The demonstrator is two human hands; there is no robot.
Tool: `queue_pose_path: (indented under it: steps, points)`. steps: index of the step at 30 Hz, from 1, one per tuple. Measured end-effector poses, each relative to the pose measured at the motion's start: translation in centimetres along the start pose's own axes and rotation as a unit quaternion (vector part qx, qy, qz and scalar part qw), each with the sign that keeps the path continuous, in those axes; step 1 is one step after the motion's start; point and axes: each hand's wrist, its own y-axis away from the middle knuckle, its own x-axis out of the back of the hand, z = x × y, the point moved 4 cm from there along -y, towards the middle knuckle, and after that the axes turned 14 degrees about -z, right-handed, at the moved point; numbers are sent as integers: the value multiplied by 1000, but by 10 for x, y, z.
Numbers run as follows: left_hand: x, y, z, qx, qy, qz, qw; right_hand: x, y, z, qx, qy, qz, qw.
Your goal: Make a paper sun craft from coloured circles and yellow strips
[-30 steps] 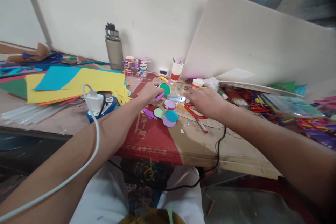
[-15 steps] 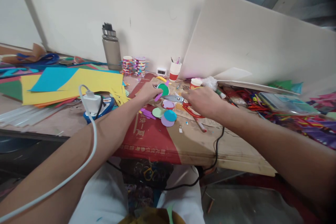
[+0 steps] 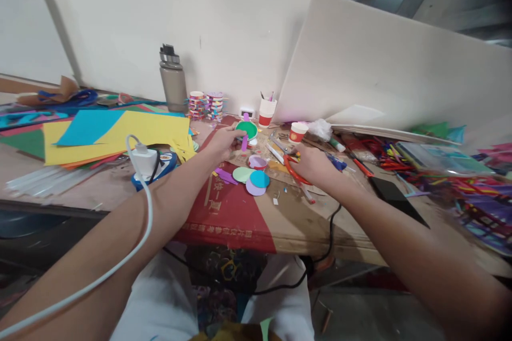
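My left hand (image 3: 224, 143) is closed on a small round paper-cup piece (image 3: 247, 129) with a green inside and a pale rim. Purple strips stick out at its top and bottom. To the right, my right hand (image 3: 311, 163) has its fingers closed at the red-orange handles of a pair of scissors (image 3: 293, 169), whose metal blades point away to the upper left. Between the hands lie a small cup piece with a purple inside (image 3: 257, 162), a light green paper disc (image 3: 242, 175), a blue disc (image 3: 260, 178) and a lilac disc (image 3: 255, 188).
A grey bottle (image 3: 173, 80), two strip-covered cups (image 3: 215, 105), a small clock (image 3: 246, 112) and a pen cup (image 3: 267, 112) stand along the back board. Coloured sheets (image 3: 152, 130) and a plugged-in charger (image 3: 144, 161) lie left. At right is a black phone-like slab (image 3: 396, 200).
The scissors have moved right and down, away from the green cup piece. My left hand has turned that piece, so its purple strips now point up and down.
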Motion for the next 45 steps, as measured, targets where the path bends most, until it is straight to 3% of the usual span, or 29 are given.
queue_pose_path:
  steps: [8,10,12,15,17,22,27,31,35,40,45]
  points:
    - [-1,-1,-4,5,-1,-37,999,-24,-15,-15,-13,34,-74,997]
    - [-1,-2,-6,5,-17,-34,999,-21,-12,-21,9,65,-36,997]
    - [-1,-2,-7,4,-42,-31,999,-14,-9,-30,54,66,51,995]
    - [-4,-1,-9,1,-100,-35,994,-1,-4,-47,156,-4,191,969]
    - [-8,1,-9,-5,-128,-46,991,0,-5,-59,207,-27,232,950]
    - [-20,6,-9,-22,-129,-78,988,-10,-16,-72,229,8,242,943]
    - [-25,10,-7,-8,-125,-69,990,-15,-16,-70,236,48,278,930]
    - [-27,11,-10,30,-72,-51,996,-14,-10,-70,268,96,322,903]
    - [-29,11,-12,28,5,-46,999,-15,-8,-70,285,116,308,900]
    - [-28,7,-16,59,72,-28,995,-13,-13,-62,226,3,304,925]
    - [-22,6,-9,40,98,12,994,-18,-24,-51,201,-172,291,919]
